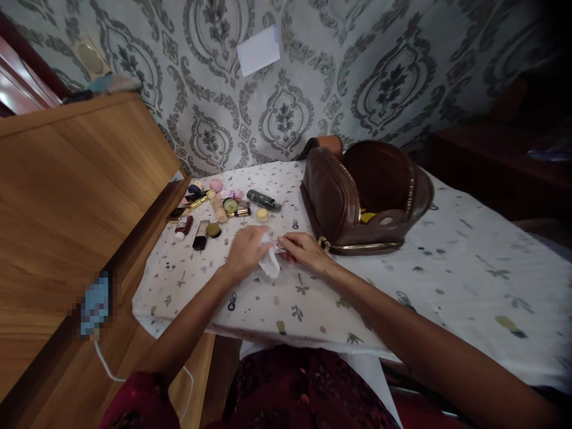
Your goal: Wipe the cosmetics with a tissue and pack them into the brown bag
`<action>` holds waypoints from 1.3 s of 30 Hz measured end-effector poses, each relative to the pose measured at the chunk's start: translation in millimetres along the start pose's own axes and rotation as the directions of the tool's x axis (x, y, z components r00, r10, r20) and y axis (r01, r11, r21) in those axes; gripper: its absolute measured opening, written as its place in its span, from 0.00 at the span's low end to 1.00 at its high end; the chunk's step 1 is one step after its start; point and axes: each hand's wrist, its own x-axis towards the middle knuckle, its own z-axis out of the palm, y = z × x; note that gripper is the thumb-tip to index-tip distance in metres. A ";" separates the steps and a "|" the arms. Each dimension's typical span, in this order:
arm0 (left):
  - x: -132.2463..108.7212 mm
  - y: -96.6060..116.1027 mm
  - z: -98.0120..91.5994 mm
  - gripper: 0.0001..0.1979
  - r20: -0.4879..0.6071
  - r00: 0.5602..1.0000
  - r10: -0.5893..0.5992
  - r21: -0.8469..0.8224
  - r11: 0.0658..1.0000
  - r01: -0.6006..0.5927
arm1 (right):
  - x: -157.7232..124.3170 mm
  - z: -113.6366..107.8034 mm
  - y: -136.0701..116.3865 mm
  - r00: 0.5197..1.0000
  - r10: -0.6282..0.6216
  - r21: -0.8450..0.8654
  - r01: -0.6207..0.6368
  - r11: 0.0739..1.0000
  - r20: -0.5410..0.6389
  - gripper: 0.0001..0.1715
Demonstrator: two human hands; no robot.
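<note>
A cloth-covered table (460, 286) fills most of the view, with a wooden unit (84, 173) along its left side; on the table, the step in hand looks like wiping a small item with tissue. A brown bag (329, 205) stands gaping, its zip undone, just beyond and to the right of the hands, and something yellow (367, 217) shows inside. It crowds the right hand (304, 249), so elbow room on that side seems limited. That hand has its thumb and fingertips pinched on the item; the left hand (245, 250) is curled over the tissue (270, 265), a loose end hanging below, though some of its fingers are hidden. A green bottle (264, 200) lies on its side past the hands, and a foundation bottle (201, 236) and a red bottle (184, 226) lie off to the left, near other jumbled cosmetics. An olive jar (213, 230) and a yellow jar (262, 215) sit close to the left hand and could be knocked. The small item (280, 246) is between the two hands, low over the table, too covered to identify. The next move probably calls for a steady right pinch while the tissue is worked around it.
</note>
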 end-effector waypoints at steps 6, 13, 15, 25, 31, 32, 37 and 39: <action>-1.6 14.5 7.7 0.26 0.210 0.969 0.129 0.151 0.975 -0.162 | -0.8 -0.5 -0.1 0.999 0.045 0.044 -0.044 0.998 -0.011 0.23; -22.5 -29.1 -6.2 0.17 0.211 0.977 0.016 0.056 0.998 -0.028 | -4.0 -7.9 -12.0 0.988 0.030 0.020 -0.028 0.999 -0.152 0.22; -26.0 -30.6 -7.8 0.16 0.175 0.985 0.004 -0.035 0.999 0.002 | -8.6 -9.5 -19.6 0.983 0.005 0.018 -0.002 1.000 -0.183 0.23; 18.8 76.6 -49.0 0.20 0.069 0.910 -0.408 -0.729 0.602 0.326 | -61.1 -41.2 -65.1 0.810 -0.516 -0.001 0.537 0.843 -0.277 0.17; 52.3 141.0 -35.1 0.22 0.185 0.904 -0.385 -0.849 0.401 0.345 | -101.9 -70.4 -67.7 0.847 -0.336 0.178 0.436 0.882 -0.413 0.19; 57.1 147.8 -32.6 0.22 0.167 0.920 -0.355 -0.842 0.434 0.320 | -106.6 -76.9 -67.1 0.850 -0.291 0.218 0.415 0.883 -0.440 0.20; 69.2 155.5 -18.6 0.18 0.124 0.981 -0.147 -0.772 0.608 0.188 | -121.7 -129.4 -70.5 0.858 -0.192 0.445 0.424 0.789 -0.476 0.21; 66.6 145.8 -9.3 0.17 0.136 0.985 -0.104 -0.728 0.664 0.171 | -123.6 -158.2 -73.4 0.853 -0.174 0.434 0.413 0.801 -0.491 0.21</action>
